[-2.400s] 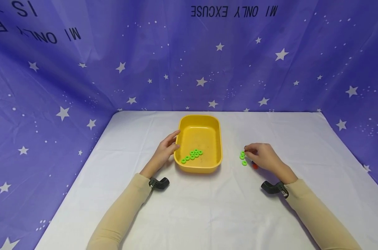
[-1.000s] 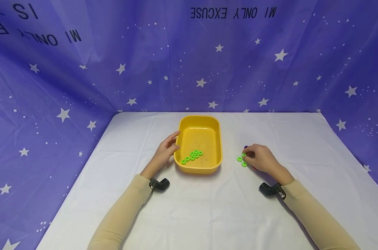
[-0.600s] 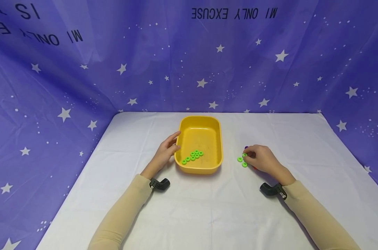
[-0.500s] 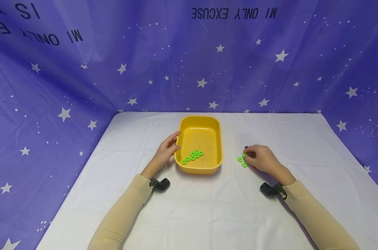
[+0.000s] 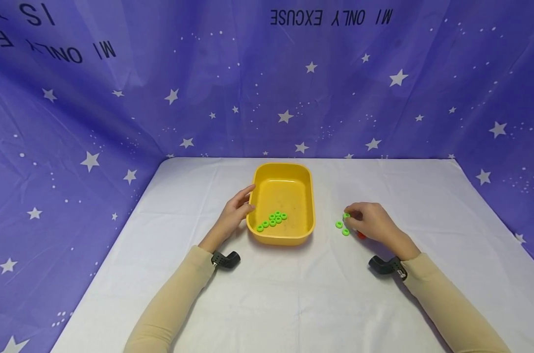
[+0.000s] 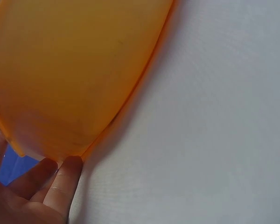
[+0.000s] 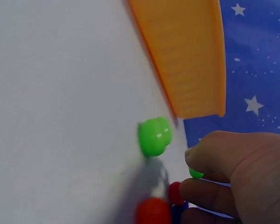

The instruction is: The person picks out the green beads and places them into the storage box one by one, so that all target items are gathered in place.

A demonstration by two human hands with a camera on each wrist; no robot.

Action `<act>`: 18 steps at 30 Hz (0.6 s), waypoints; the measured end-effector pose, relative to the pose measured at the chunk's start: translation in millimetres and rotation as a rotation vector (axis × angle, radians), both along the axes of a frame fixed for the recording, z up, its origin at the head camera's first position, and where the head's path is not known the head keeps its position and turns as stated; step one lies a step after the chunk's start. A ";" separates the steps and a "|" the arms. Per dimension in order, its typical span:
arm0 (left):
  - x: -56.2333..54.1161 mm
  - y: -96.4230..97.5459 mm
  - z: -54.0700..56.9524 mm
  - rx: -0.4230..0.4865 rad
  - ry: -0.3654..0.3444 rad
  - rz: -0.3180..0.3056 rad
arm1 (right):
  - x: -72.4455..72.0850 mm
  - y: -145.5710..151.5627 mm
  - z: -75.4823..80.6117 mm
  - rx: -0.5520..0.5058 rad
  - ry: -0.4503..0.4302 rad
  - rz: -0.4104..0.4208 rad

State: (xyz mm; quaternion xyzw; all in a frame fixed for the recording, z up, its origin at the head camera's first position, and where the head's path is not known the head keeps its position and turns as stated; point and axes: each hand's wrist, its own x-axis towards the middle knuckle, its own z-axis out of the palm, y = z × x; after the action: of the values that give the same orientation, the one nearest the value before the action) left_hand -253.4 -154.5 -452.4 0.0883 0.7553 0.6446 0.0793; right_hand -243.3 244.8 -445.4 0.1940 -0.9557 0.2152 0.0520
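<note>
My left hand [image 5: 230, 215] rests its fingertips against the left side of a yellow tray [image 5: 311, 201]; the left wrist view shows the thumb and fingers [image 6: 65, 182] touching the tray wall [image 6: 84, 84]. Several green ring beads [image 5: 272, 222] lie inside. To the right of the tray, my right hand [image 5: 375, 220] pinches a green bead [image 5: 346, 215] between thumb and index finger, only partly visible in the right wrist view. Two more green beads [image 5: 339, 224] lie beside its fingertips. A red bead [image 5: 361, 235] sits under the palm.
In the right wrist view, red beads [image 7: 154, 212] and a dark blue bead [image 7: 179, 212] lie below the fingers, partly hidden. White cloth [image 5: 271, 294] covers the table. Purple star-printed curtains [image 5: 231, 73] hang behind it and at both sides.
My right hand has shifted slightly away from me with the green bead at its fingertips. A purple bead seen beyond the fingers is now hidden, and more of the red one shows. The left hand stays put.
</note>
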 end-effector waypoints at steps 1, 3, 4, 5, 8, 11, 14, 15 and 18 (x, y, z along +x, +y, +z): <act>-2.7 -0.5 -4.6 0.003 0.001 0.003 | -0.6 -1.0 1.7 -0.004 0.003 0.006; -4.9 -1.0 -9.7 0.001 0.012 0.010 | -1.8 -3.4 6.0 -0.014 0.010 0.017; -5.5 -1.2 -10.8 0.001 0.019 0.014 | -2.9 -5.0 8.0 -0.021 0.016 0.025; -5.2 -1.4 -11.4 0.001 0.023 0.016 | -4.0 -6.8 10.1 -0.026 0.020 0.032; -5.0 -1.7 -12.1 -0.003 0.030 0.019 | -6.7 -13.7 17.0 -0.039 0.033 0.052; -4.7 -1.3 -12.6 -0.002 0.027 0.019 | -10.0 -22.5 24.1 -0.052 0.055 0.068; -6.4 -1.2 -14.2 -0.007 0.031 0.023 | -14.4 -33.4 31.0 -0.066 0.079 0.088; -6.5 -1.4 -14.5 -0.009 0.032 0.025 | -15.7 -37.6 33.1 -0.073 0.088 0.097; -6.0 -2.1 -14.6 -0.019 0.031 0.027 | -18.5 -51.5 39.8 -0.095 0.100 0.124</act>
State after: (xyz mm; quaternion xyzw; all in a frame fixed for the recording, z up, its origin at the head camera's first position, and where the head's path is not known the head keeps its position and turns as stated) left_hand -259.4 -156.6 -467.0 0.0874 0.7638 0.6368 0.0596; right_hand -261.8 193.3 -405.6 0.2607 -0.9268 0.2530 0.0954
